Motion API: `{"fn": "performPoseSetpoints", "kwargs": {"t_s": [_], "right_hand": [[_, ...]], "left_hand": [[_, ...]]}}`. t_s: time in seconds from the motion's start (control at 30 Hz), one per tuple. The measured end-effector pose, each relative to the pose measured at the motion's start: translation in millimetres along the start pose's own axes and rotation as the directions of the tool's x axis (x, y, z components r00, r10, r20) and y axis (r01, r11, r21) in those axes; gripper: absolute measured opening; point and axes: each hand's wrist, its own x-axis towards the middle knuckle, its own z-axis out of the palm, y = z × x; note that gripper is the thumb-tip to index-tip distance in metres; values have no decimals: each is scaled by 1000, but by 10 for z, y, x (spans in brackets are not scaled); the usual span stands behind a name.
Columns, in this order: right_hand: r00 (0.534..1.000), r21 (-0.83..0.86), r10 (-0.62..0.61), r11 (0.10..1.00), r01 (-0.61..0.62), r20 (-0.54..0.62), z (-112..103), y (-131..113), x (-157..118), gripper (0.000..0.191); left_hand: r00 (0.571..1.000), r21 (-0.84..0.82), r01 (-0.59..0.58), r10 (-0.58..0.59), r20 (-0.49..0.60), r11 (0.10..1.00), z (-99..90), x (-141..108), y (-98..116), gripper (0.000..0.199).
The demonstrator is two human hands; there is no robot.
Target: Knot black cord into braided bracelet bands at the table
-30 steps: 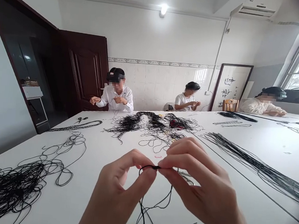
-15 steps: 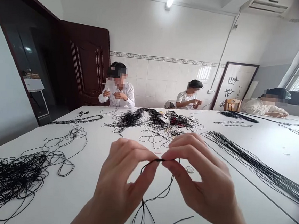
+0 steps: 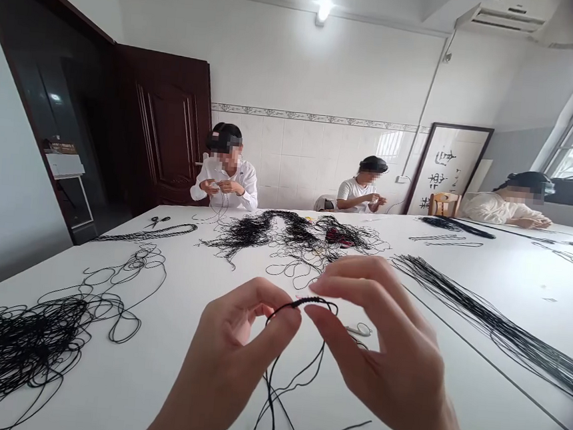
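Observation:
A thin black cord [image 3: 304, 301] with a short knotted section arcs up from my left hand [image 3: 227, 350], whose thumb and fingers pinch it. My right hand [image 3: 381, 337] hovers beside the arc, with thumb and fingers apart and nothing gripped. Two loose cord strands hang from the arc and trail onto the white table [image 3: 121, 381] below my hands. A small whitish object [image 3: 359, 329] lies just beyond my right thumb.
A tangled heap of black cord [image 3: 18, 352] lies at the lower left, and a long bundle [image 3: 483, 319] runs down the right. Another tangle [image 3: 265, 233] fills the table's middle, near scissors [image 3: 158, 221]. Several co-workers [image 3: 227, 176] sit across the table.
My right hand has let go of the knotted cord and its fingers have parted. The cord now arcs higher above my left hand, and the knotted section shows more fully.

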Motion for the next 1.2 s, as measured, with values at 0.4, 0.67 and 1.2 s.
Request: {"fn": "performPoseSetpoints", "kwargs": {"t_s": [0.4, 0.67, 1.2], "right_hand": [[966, -105, 156, 985, -136, 205, 137, -209, -61, 25], [938, -48, 130, 991, -121, 321, 150, -214, -91, 25], [925, -212, 276, 951, -224, 263, -78, 83, -15, 23]], "left_hand": [[998, -172, -36, 27, -54, 984, 35, -14, -64, 12], [997, -135, -36, 27, -73, 990, 7, -54, -10, 16], [991, 187, 130, -136, 19, 974, 29, 295, -231, 18]]}}
